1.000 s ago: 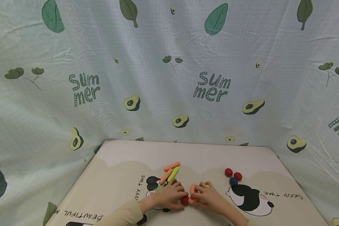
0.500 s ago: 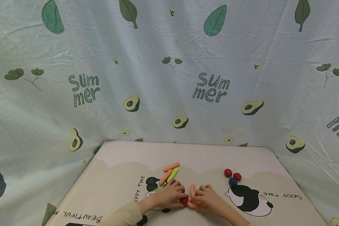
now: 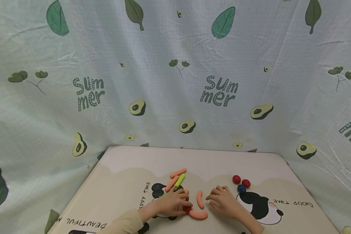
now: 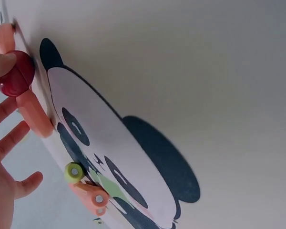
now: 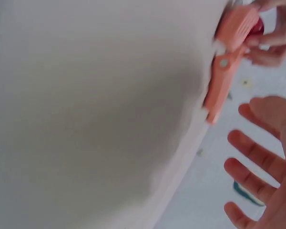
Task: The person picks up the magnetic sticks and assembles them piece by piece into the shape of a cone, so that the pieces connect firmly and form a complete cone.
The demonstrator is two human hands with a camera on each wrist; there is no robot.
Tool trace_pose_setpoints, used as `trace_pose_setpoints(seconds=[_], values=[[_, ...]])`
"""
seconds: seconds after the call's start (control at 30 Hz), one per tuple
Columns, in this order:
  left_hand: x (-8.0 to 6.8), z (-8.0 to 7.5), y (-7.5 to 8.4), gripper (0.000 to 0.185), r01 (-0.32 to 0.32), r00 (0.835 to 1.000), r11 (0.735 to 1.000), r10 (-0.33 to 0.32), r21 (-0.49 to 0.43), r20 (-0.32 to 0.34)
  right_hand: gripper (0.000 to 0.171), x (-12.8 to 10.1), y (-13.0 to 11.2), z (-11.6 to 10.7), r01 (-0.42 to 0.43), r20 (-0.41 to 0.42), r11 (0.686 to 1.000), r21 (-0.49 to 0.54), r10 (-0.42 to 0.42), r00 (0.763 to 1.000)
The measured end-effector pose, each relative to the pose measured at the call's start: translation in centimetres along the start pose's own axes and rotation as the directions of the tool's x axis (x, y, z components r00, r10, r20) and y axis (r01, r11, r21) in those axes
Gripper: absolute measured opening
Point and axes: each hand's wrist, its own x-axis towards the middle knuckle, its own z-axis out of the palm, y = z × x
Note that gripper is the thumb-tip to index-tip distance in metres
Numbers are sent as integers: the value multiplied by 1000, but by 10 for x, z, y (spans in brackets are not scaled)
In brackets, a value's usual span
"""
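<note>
My left hand (image 3: 174,202) pinches a red ball (image 4: 18,74) between thumb and finger, low at the table. One curved orange rod (image 3: 198,215) runs right from the ball, its end right at it. A second curved orange rod (image 3: 200,199) lies just beyond, pointing away. A third orange rod (image 4: 35,114) extends from the ball's far side, mostly hidden by the hand in the head view. My right hand (image 3: 223,202) hovers to the right of the rods, fingers spread and loosely bent, holding nothing; the right wrist view shows a gap between its fingertips and the rods.
Beyond my left hand lie two straight orange rods (image 3: 178,172) and a yellow-green rod (image 3: 179,179), with round metal-looking ends. Two red balls (image 3: 236,179) and a blue ball (image 3: 241,188) sit behind my right hand. A printed cloth (image 3: 163,81) hangs behind the table (image 3: 210,159).
My right hand has released the curved orange rod by the ball and drawn away to the right. My left hand, still pinching the red ball, has shifted slightly left.
</note>
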Motion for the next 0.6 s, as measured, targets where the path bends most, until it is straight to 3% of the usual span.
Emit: trace_pose_setpoints(seconds=[0.37,0.6], values=[[-1,-2,-3,31,3,998,999,0,-38,63,16,-8,33,-2,-211,-97,970,-118,201,975],[-1,-2,-4,31,-13,998,1000,13,-7,60,20,-12,52,-2,-262,-180,947,-189,229,957]])
